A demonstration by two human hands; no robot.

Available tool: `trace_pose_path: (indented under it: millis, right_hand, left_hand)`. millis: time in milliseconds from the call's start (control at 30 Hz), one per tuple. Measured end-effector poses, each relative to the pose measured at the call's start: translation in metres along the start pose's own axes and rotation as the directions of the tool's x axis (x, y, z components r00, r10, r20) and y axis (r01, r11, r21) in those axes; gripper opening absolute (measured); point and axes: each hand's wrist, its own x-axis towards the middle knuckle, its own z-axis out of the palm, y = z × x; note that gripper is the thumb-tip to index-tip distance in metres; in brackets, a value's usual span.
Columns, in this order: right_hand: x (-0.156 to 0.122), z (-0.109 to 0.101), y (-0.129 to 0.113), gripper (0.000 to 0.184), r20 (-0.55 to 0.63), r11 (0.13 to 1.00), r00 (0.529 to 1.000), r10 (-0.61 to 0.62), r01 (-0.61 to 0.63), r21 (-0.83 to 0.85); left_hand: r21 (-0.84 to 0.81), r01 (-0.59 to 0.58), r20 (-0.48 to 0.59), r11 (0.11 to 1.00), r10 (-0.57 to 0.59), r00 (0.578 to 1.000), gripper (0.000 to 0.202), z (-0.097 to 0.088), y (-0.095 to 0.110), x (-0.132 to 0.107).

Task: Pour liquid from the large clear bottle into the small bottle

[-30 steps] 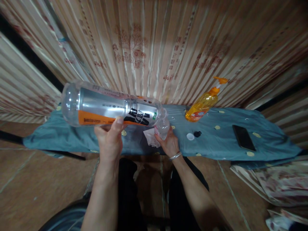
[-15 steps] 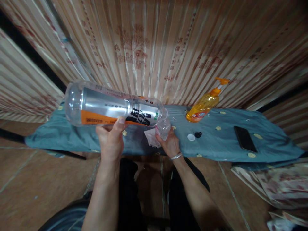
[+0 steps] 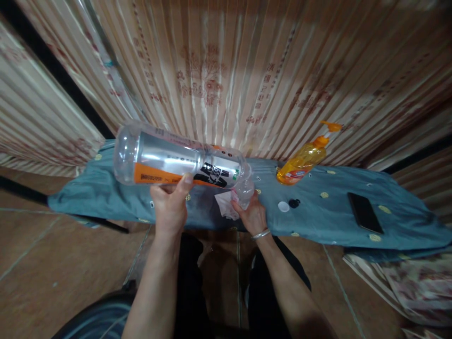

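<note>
A large clear plastic bottle (image 3: 169,157) with a silver and orange label is held nearly level above the bench, its neck end tipped a little down to the right. My left hand (image 3: 172,202) is closed around its underside, thumb on the label. At the neck end, my right hand (image 3: 251,214) grips a small clear plastic container (image 3: 245,188), with a bit of pink by the thumb. The two pieces meet there; the exact joint is hard to make out. Just left of my right hand, a whitish paper (image 3: 226,205) lies partly hidden.
On the blue-green cloth (image 3: 325,221) over the bench stand a pump bottle of yellow-orange liquid (image 3: 300,162), a white round cap (image 3: 283,206), a small black cap (image 3: 294,203) and a black phone (image 3: 365,212). A pleated curtain (image 3: 226,70) hangs behind. A dark round basin (image 3: 95,318) is on the floor.
The whole scene has shifted slightly right and down as the camera turned. Both hands keep the same grip, and the large bottle stays at nearly the same tilt.
</note>
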Motion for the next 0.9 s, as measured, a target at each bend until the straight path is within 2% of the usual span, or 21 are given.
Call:
trace_pose_path:
  millis: [500, 667, 900]
  right_hand:
    - [-0.0016, 0.0021, 0.0029, 0.067, -0.033, 1.000, 0.999, -0.010, 0.011, 0.029]
    - [-0.0015, 0.0019, 0.0025, 0.072, -0.030, 0.999, 1.000, 0.005, -0.004, 0.039]
    - [-0.0009, 0.0006, 0.0029, 0.075, -0.015, 0.999, 1.000, 0.009, -0.008, 0.046]
  left_hand:
    - [0.089, -0.011, 0.014, 0.996, 0.009, 1.000, 0.039, -0.0015, 0.0031, -0.0013]
    - [0.059, 0.003, 0.002, 0.998, -0.003, 1.000, 0.034, -0.0011, 0.0037, -0.0018]
    - [0.111, -0.028, 0.022, 0.993, 0.025, 0.999, 0.033, -0.0016, 0.0013, -0.0022]
